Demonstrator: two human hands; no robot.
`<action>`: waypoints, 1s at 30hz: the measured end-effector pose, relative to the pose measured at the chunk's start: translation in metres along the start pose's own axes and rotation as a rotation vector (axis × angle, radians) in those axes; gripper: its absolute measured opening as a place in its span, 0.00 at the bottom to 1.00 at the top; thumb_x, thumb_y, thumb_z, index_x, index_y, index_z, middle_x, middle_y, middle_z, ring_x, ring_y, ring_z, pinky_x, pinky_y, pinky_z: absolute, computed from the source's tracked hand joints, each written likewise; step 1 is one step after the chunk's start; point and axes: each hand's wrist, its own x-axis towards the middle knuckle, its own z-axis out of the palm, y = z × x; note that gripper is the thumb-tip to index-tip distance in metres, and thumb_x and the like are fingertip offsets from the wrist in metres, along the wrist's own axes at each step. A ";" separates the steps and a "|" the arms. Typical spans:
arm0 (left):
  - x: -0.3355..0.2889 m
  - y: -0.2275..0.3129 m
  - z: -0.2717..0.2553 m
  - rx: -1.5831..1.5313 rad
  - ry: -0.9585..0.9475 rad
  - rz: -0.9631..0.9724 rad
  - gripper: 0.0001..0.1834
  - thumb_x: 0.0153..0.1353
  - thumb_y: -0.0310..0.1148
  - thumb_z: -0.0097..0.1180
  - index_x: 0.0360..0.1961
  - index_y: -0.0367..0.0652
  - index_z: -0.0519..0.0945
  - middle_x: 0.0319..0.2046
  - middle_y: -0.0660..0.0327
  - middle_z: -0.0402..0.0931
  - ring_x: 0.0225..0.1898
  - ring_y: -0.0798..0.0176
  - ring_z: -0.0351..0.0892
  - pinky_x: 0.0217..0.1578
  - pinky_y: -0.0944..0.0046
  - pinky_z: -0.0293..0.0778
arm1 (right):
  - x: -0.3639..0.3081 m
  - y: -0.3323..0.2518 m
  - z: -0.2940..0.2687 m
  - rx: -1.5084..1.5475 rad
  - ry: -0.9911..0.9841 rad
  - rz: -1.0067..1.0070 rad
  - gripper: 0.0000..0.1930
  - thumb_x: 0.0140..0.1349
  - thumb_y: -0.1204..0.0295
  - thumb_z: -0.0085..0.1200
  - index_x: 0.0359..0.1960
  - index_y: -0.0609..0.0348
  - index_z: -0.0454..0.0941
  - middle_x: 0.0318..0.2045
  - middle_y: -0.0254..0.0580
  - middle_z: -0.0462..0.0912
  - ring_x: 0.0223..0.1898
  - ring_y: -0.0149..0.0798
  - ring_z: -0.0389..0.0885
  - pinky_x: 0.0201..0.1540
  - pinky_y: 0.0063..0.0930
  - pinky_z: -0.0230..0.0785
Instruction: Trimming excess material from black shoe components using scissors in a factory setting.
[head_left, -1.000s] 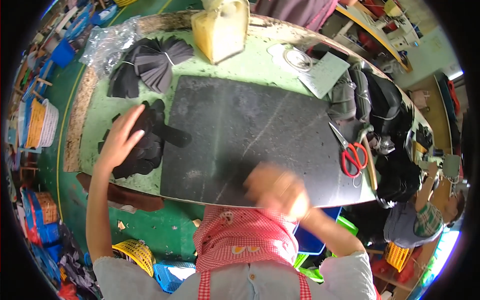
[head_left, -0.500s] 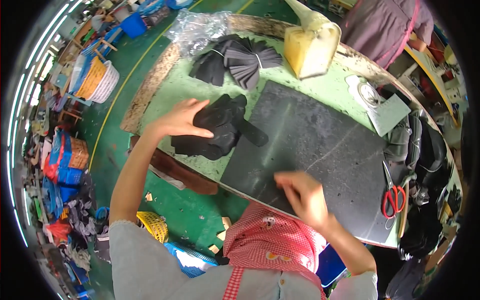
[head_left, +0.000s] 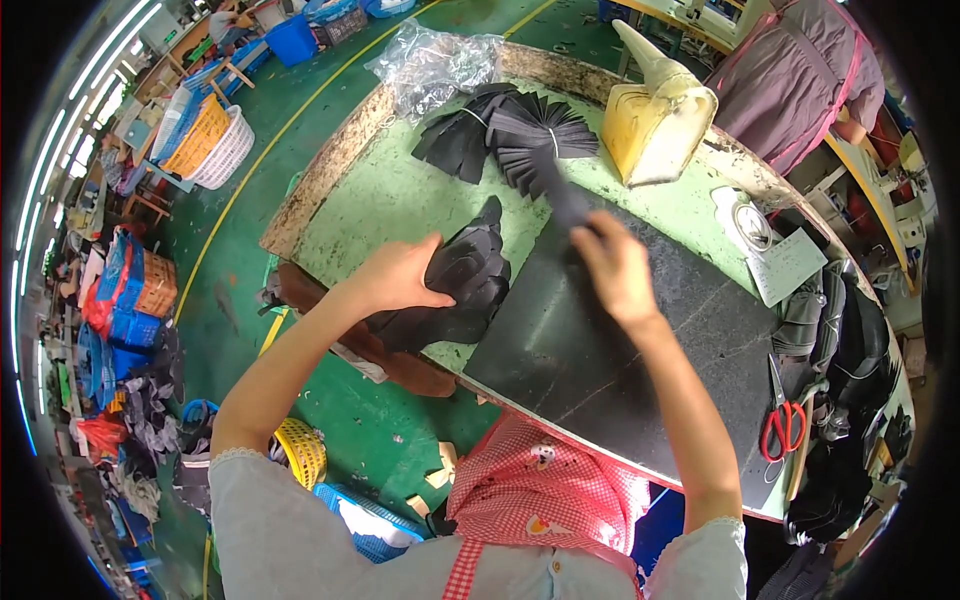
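Note:
My left hand [head_left: 395, 278] grips the near-left side of a loose pile of black cut pieces [head_left: 472, 268], thumb and forefinger apart on it; its other fingers are mostly hidden. Over the far-left edge of a black board [head_left: 610, 350], my right hand [head_left: 617, 265] is blurred, its fingers closed on one narrow black piece [head_left: 568, 203]. That piece reaches up to a fanned, tied bundle of black pieces [head_left: 535, 135]. Beside this bundle lies a second tied black bundle [head_left: 455, 140].
Crumpled clear plastic [head_left: 435, 70] and a yellowish angular container [head_left: 655, 130] stand along the table's far side. Red-handled scissors [head_left: 783, 425] lie at the board's right, near a tape roll [head_left: 750, 225] and dark bundled material [head_left: 850, 345]. Another person [head_left: 800, 75] is at the far right.
My right hand has moved up and away from the board's near edge. The single black piece that lay across the board's left edge is now at my right fingers. My left hand stays at the pile.

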 end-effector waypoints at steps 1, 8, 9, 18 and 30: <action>-0.001 0.003 0.000 -0.005 -0.001 0.010 0.42 0.46 0.53 0.76 0.49 0.32 0.70 0.41 0.39 0.81 0.45 0.35 0.81 0.47 0.45 0.76 | -0.008 0.012 -0.017 0.066 0.129 0.101 0.14 0.69 0.67 0.59 0.48 0.65 0.79 0.38 0.56 0.84 0.40 0.51 0.83 0.48 0.37 0.75; -0.011 0.017 0.003 -0.113 -0.045 0.059 0.41 0.46 0.45 0.76 0.56 0.36 0.69 0.42 0.39 0.82 0.46 0.35 0.82 0.47 0.45 0.76 | -0.167 -0.022 -0.019 0.054 -0.646 -0.607 0.07 0.57 0.74 0.63 0.37 0.55 0.81 0.39 0.40 0.82 0.46 0.48 0.80 0.50 0.47 0.69; -0.010 0.014 0.007 -0.125 -0.027 0.067 0.42 0.47 0.45 0.76 0.58 0.37 0.69 0.43 0.40 0.82 0.46 0.35 0.82 0.48 0.46 0.77 | -0.168 -0.032 -0.022 0.057 -0.643 -0.604 0.07 0.57 0.74 0.63 0.37 0.55 0.81 0.39 0.40 0.82 0.46 0.48 0.80 0.50 0.47 0.69; -0.003 -0.002 0.010 -0.379 -0.208 0.119 0.56 0.51 0.45 0.76 0.74 0.34 0.56 0.62 0.39 0.74 0.62 0.43 0.76 0.63 0.53 0.70 | -0.137 -0.028 -0.019 0.056 -0.438 -0.427 0.08 0.58 0.71 0.64 0.37 0.57 0.80 0.39 0.41 0.82 0.44 0.48 0.79 0.49 0.42 0.67; -0.027 0.012 0.027 -0.403 0.007 0.084 0.51 0.46 0.43 0.76 0.71 0.44 0.66 0.59 0.41 0.77 0.61 0.48 0.79 0.61 0.52 0.73 | -0.156 -0.040 -0.005 0.013 -0.588 -0.528 0.12 0.61 0.71 0.63 0.47 0.51 0.85 0.42 0.35 0.84 0.46 0.40 0.80 0.56 0.37 0.66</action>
